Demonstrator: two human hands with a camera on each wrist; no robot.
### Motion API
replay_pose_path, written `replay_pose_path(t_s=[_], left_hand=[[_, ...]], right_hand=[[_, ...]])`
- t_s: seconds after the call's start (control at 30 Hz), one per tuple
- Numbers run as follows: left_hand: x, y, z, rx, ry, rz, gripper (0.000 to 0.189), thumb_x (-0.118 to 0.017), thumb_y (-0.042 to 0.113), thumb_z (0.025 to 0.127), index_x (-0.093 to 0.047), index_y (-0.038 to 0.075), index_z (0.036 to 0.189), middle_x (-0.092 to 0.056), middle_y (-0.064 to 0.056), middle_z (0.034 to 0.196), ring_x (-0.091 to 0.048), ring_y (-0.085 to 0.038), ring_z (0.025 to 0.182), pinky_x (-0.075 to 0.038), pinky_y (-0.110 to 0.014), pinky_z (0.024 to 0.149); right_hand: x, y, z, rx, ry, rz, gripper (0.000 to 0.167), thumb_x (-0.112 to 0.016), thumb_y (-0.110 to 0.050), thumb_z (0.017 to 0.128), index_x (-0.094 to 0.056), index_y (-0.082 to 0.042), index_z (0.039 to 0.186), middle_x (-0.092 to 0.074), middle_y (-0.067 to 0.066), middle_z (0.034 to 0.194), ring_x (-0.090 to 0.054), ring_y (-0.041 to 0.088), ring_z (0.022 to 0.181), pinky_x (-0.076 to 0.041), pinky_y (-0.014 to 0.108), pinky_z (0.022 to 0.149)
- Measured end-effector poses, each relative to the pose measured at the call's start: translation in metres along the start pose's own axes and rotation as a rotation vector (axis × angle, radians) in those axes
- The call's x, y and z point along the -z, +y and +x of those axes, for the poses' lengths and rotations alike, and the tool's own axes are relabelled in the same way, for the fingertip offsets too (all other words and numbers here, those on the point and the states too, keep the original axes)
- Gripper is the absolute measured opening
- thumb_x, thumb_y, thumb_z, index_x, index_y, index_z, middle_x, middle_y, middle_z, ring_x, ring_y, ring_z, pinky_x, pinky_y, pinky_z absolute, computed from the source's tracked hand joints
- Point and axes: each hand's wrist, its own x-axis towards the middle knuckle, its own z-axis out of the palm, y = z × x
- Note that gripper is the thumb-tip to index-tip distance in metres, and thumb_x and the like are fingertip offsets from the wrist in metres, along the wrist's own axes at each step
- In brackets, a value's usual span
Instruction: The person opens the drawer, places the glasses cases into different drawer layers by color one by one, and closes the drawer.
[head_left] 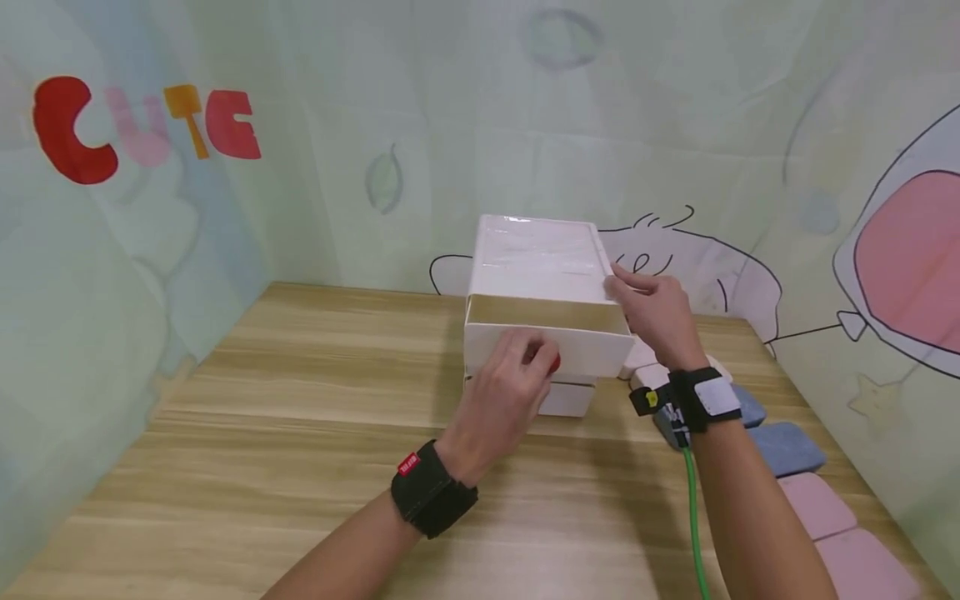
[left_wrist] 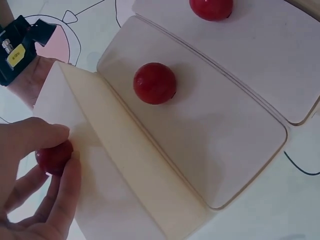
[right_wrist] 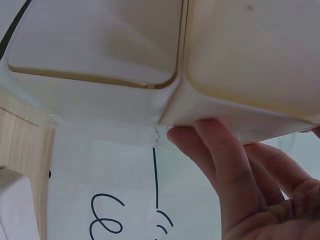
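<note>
Drawer [head_left: 581, 348]: was pulled out of white box [head_left: 543, 258].
Left hand [head_left: 510, 387]: pinched its red knob [left_wrist: 54, 158].
Right hand [head_left: 662, 315]: touched box, fingers extended.

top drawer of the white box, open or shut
Open: the top drawer juts from the white box, its inside showing, and the left hand pinches its red knob.

The word "CUTE" [head_left: 157, 125] is standing in big coloured letters on the wall backdrop [head_left: 322, 175], far to the left of the left hand [head_left: 502, 392] and higher up. Just behind that hand, a red tag [head_left: 407, 464] on the black wristband [head_left: 438, 500] is showing pale letters too small to read. Behind the right hand [head_left: 660, 312], a yellow label [left_wrist: 16, 56] is bearing illegible dark print.
</note>
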Motion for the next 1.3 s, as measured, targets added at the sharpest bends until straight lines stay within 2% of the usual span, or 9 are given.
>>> replay_pose_path(t_s=[0.37,0.63,0.87,1.07,1.3], left_hand=[[0.011,0.007,-0.003,0.011,-0.027,0.01,0.024,-0.077,0.002,0.087,-0.068,0.003,0.109,-0.061,-0.01,0.105,-0.061,-0.021,0.099,-0.06,-0.027,0.085],[0.016,0.013,-0.005,0.025,-0.053,0.016,0.025,-0.078,0.004,0.087,-0.068,0.004,0.109,-0.062,-0.009,0.105,-0.061,-0.02,0.098,-0.06,-0.028,0.085],[0.02,0.019,-0.006,0.001,-0.041,0.017,0.016,-0.075,0.002,0.089,-0.067,0.005,0.103,-0.062,-0.007,0.102,-0.062,-0.019,0.096,-0.06,-0.027,0.081],[0.025,0.021,-0.006,-0.009,-0.058,0.023,0.016,-0.075,0.003,0.089,-0.068,0.005,0.104,-0.065,-0.007,0.103,-0.062,-0.019,0.096,-0.059,-0.027,0.082],[0.032,0.025,-0.006,-0.006,-0.108,0.042,0.017,-0.076,0.004,0.089,-0.069,0.006,0.104,-0.066,-0.006,0.103,-0.062,-0.018,0.093,-0.059,-0.026,0.081]], right_hand=[[-0.002,0.0,0.001,0.006,0.009,0.008,0.053,-0.055,-0.056,0.099,-0.052,-0.031,0.146,-0.053,0.011,0.152,-0.064,0.028,0.121,-0.055,0.028,0.084],[-0.002,0.0,0.0,0.003,0.013,0.022,0.054,-0.054,-0.056,0.099,-0.052,-0.031,0.146,-0.054,0.011,0.152,-0.063,0.03,0.122,-0.057,0.039,0.094],[-0.002,0.002,0.0,0.0,0.028,0.018,0.053,-0.054,-0.056,0.098,-0.053,-0.031,0.145,-0.054,0.011,0.151,-0.065,0.031,0.118,-0.056,0.031,0.083],[-0.002,0.003,0.0,0.006,0.033,0.021,0.055,-0.054,-0.058,0.098,-0.053,-0.03,0.145,-0.053,0.009,0.153,-0.065,0.031,0.12,-0.058,0.037,0.089],[-0.003,0.005,-0.001,0.008,0.045,0.012,0.056,-0.054,-0.061,0.097,-0.054,-0.032,0.144,-0.053,0.007,0.153,-0.066,0.03,0.119,-0.058,0.042,0.094]])
